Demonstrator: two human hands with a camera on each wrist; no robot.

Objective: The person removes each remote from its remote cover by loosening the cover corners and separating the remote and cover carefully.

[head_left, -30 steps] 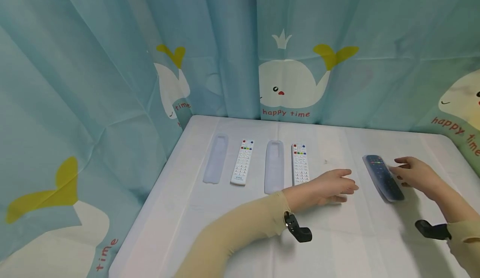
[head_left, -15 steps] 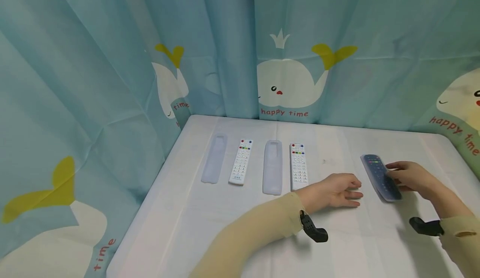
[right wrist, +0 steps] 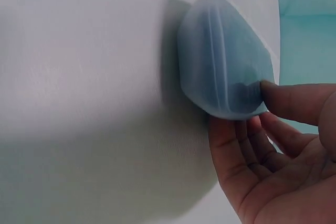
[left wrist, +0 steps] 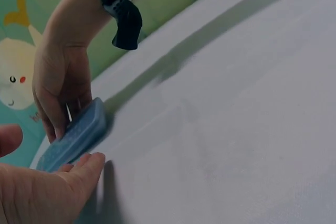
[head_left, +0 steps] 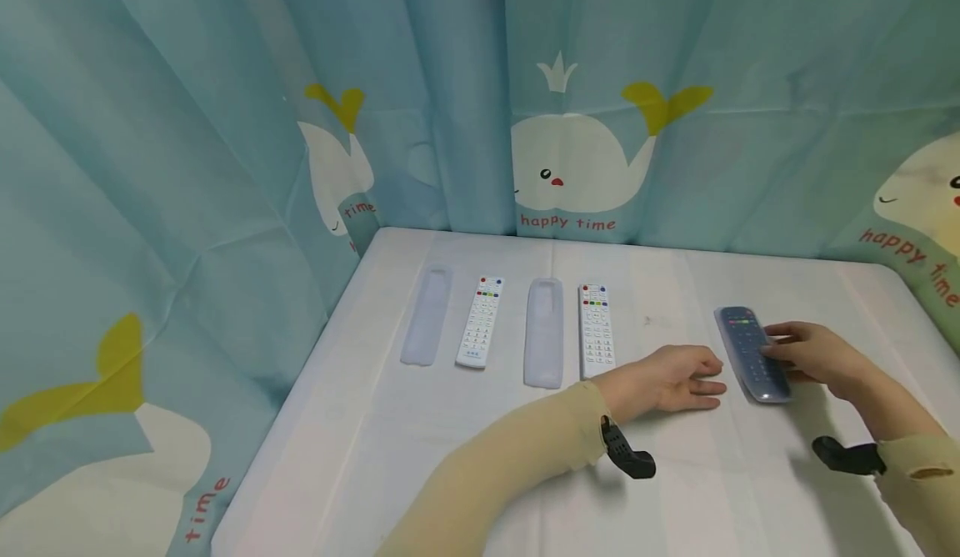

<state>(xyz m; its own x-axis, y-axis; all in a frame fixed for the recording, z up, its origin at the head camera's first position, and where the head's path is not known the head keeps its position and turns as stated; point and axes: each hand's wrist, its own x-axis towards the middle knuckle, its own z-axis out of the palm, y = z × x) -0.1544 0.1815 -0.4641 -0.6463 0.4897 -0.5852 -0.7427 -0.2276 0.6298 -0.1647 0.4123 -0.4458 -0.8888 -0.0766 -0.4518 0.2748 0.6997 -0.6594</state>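
Observation:
A dark remote control (head_left: 753, 357) in a translucent sleeve lies slanted at the right of the table. My right hand (head_left: 821, 357) holds it by its right edge. In the right wrist view the thumb presses on the top of the sleeved remote control (right wrist: 210, 56), with the fingers (right wrist: 226, 150) under its side. My left hand (head_left: 671, 380) is just left of the remote, fingers spread and holding nothing. The left wrist view shows that hand's fingertips (left wrist: 94, 162) close to the sleeve's near side.
Two white remote controls, one (head_left: 480, 322) further left and one (head_left: 597, 323) partly behind the left forearm, lie on the white table (head_left: 360, 457). Translucent sleeves (head_left: 427, 315) (head_left: 543, 332) lie beside them. A blue whale-print curtain (head_left: 450, 123) borders the table's back and left.
My right hand has moved left from beside the dark remote and taken hold of it; the remote has shifted slightly left. My left hand has moved right, closer to it.

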